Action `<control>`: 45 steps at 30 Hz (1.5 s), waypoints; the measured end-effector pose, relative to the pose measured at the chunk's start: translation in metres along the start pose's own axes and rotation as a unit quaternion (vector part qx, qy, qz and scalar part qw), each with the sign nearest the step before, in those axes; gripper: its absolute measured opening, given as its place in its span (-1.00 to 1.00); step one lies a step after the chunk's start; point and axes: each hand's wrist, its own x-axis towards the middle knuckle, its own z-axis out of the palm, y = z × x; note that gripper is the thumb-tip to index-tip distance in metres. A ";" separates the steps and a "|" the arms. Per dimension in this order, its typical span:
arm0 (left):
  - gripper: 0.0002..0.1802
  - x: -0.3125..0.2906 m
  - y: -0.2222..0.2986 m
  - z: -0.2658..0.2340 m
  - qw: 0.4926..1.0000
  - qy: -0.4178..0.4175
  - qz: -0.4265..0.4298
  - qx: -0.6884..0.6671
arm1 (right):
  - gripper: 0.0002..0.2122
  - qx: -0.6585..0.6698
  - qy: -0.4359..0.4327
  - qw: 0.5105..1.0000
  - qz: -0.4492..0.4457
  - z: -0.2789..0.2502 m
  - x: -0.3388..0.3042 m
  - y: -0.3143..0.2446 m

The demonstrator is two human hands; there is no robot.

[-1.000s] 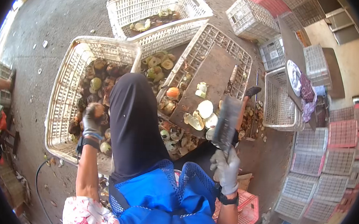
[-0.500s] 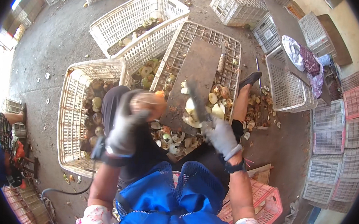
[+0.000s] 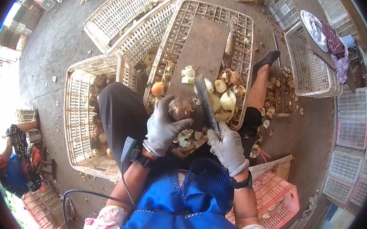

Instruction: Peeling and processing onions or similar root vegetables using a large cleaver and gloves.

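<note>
My left hand (image 3: 163, 128), in a grey-white glove, is closed round a brown-skinned onion (image 3: 180, 109) at the near end of a dark board (image 3: 204, 45). The gloved right hand (image 3: 228, 150) grips the handle of a knife (image 3: 206, 101); its dark, broad blade points up and away over the board, just right of the onion. Beside the blade lie several pale peeled onions (image 3: 227, 101) and papery skins. A cut onion top (image 3: 188, 73) rests on the board left of the blade tip. The board lies on an upturned white crate (image 3: 186, 18).
Another knife (image 3: 230, 38) lies right of the board. Crates stand at left (image 3: 69, 118) with unpeeled onions, far left (image 3: 109, 18) and right (image 3: 319, 88). A pink crate (image 3: 291, 200) is by my right arm. Scraps litter the ground; another person (image 3: 17, 166) sits at far left.
My left hand has moved right and inward with the onion, close to the knife. The knife stays over the crate, its blade now sharp in view. The view has shifted slightly.
</note>
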 end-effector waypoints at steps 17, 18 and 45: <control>-0.12 0.000 0.009 -0.027 0.999 -0.025 0.015 -0.017 | -0.80 -0.043 0.075 0.994 -0.071 0.014 -0.001 0.024; -0.16 -0.001 0.009 -0.030 0.997 -0.009 0.065 0.044 | -0.80 -0.048 0.086 0.991 -0.086 0.013 0.000 0.027; -0.19 0.023 -0.003 0.004 0.989 -0.059 0.088 0.103 | -0.46 -0.364 -0.048 0.924 -0.105 -0.034 -0.060 -0.037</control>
